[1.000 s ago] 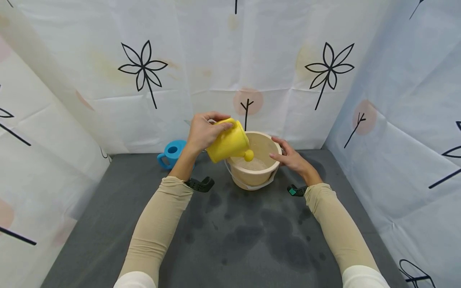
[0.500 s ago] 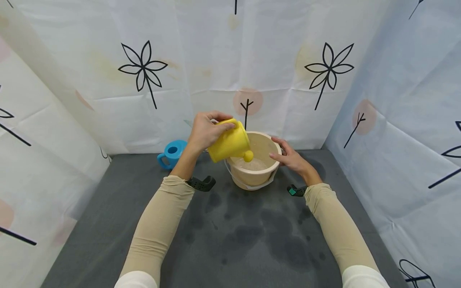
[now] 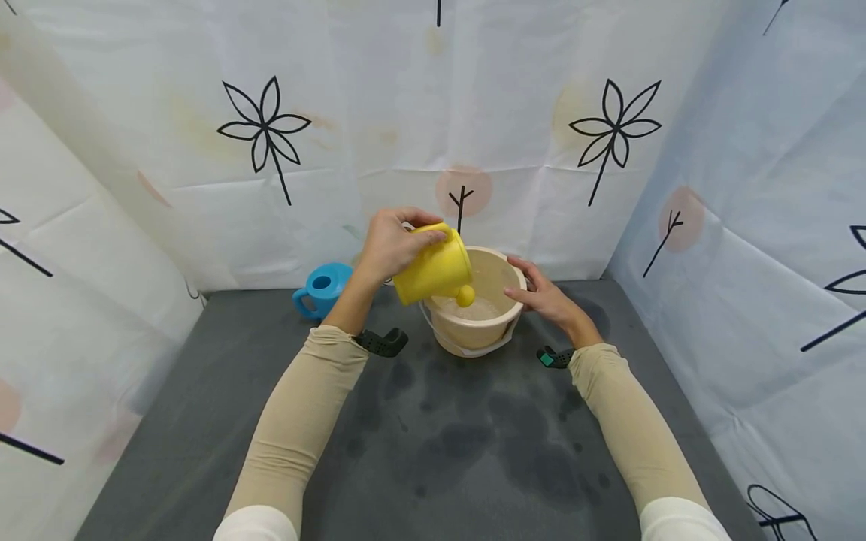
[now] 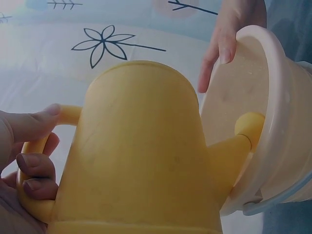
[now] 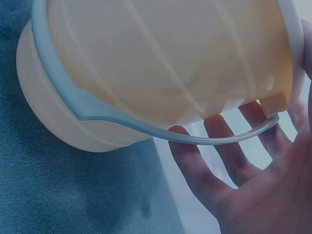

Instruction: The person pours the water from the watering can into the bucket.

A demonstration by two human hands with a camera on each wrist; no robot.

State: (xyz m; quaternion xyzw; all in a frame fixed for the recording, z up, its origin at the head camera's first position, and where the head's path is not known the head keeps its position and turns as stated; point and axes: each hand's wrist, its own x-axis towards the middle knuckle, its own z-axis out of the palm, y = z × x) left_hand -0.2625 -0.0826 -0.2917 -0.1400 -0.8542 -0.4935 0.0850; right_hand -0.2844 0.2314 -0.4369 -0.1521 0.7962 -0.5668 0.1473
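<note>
Tilting a yellow plastic watering can over the left side of a round cream plastic bucket, pointing its ball-tipped yellow spout inside and grasping its looped yellow handle in the left hand. Gripping the bucket's smooth cream rim with the right hand. Working on a dark-blotched grey tabletop, near a glossy blue jug, before a white cloth backdrop with black flower outlines.
</note>
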